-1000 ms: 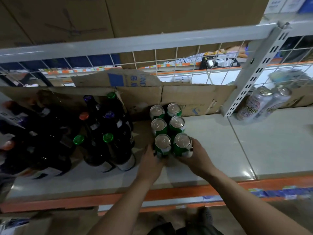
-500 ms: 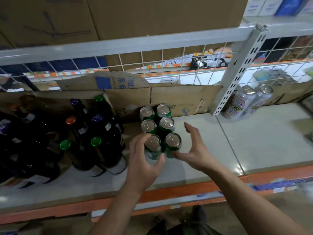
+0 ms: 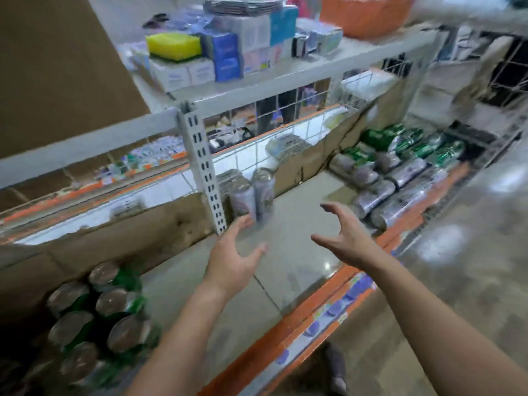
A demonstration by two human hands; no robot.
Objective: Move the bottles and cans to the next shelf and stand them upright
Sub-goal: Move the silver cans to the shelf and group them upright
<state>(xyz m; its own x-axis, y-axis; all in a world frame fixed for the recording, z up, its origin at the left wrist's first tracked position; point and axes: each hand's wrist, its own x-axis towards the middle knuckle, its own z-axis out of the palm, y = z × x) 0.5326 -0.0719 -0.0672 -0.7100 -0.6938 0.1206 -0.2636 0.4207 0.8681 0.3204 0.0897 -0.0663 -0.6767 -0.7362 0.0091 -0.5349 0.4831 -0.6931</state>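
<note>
Because the lying cans (image 3: 400,178) are heaped on their sides at the far right of the shelf (image 3: 288,221), we reach that way with nothing held. Our left hand (image 3: 234,258) and right hand (image 3: 343,238) hover above bare shelf, fingers spread and lightly curved, seemingly readied for a can's girth. Two upright cans (image 3: 253,195) stand beside the post (image 3: 201,167), and the green cans (image 3: 100,310) stand grouped at lower left.

Shelf (image 3: 300,232) bare between standing silver cans (image 3: 253,195) and lying cans (image 3: 400,178); post (image 3: 206,172) left.
</note>
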